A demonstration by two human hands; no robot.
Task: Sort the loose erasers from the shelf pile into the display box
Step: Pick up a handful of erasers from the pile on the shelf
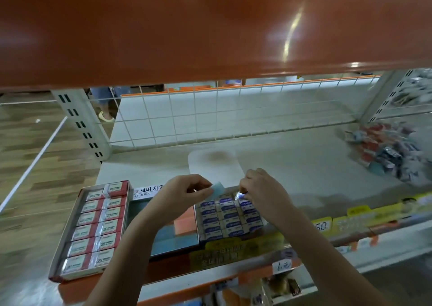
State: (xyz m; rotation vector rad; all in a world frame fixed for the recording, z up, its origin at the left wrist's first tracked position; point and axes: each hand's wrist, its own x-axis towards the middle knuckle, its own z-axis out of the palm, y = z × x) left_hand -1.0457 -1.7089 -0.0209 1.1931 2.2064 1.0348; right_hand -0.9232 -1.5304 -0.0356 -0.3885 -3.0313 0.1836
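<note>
Blue-sleeved erasers fill the display box at the shelf's front edge in rows, and both hands work at its far end. The left hand pinches a pale blue eraser between thumb and fingers; the right hand pinches a wrapped blue eraser just over the back row. Best to match each piece to its neighbours' label direction and press it flat. The loose pile waits well apart at the shelf's right.
</note>
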